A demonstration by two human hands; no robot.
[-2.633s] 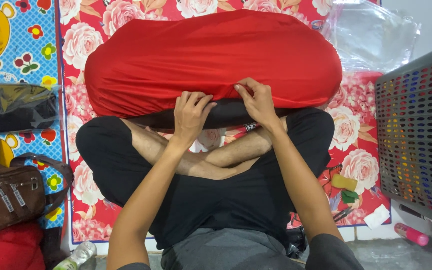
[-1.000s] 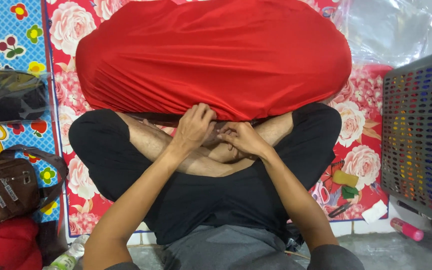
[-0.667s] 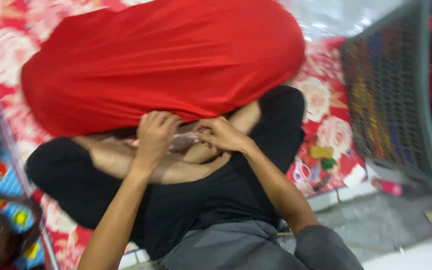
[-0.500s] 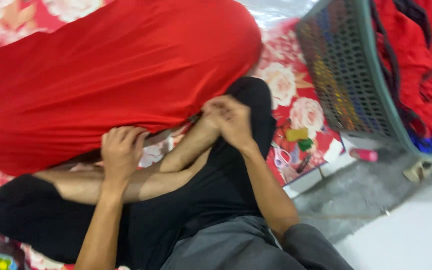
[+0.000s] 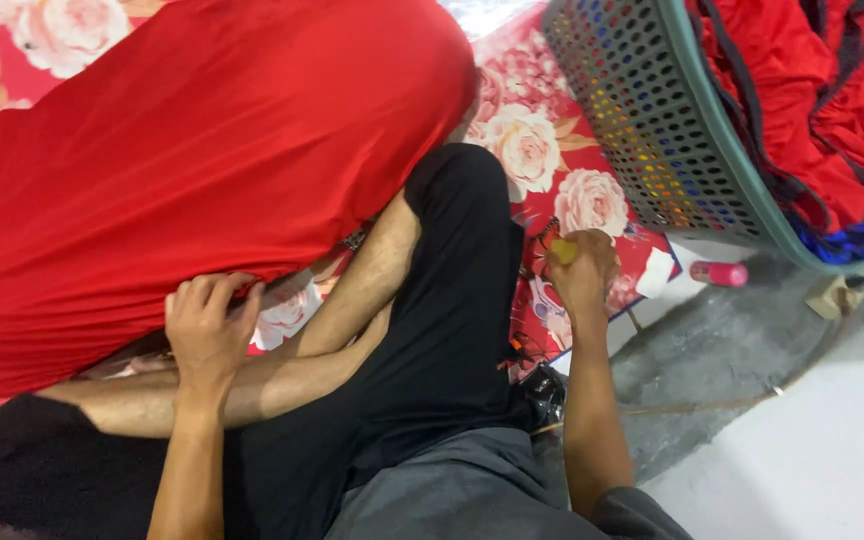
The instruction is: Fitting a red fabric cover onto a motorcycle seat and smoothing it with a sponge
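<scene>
Near the floral mat's [image 5: 592,200] right edge, your right hand [image 5: 582,275] is pinching a small yellow object [image 5: 563,251]; your left hand [image 5: 209,325] is gripping the red cloth's [image 5: 182,170] hem over your crossed legs.

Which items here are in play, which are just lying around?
In play:
left hand gripping the red cloth
right hand closed on a small yellow object

Lying about:
mesh basket of red clothes
pink tube
floral mat
</scene>
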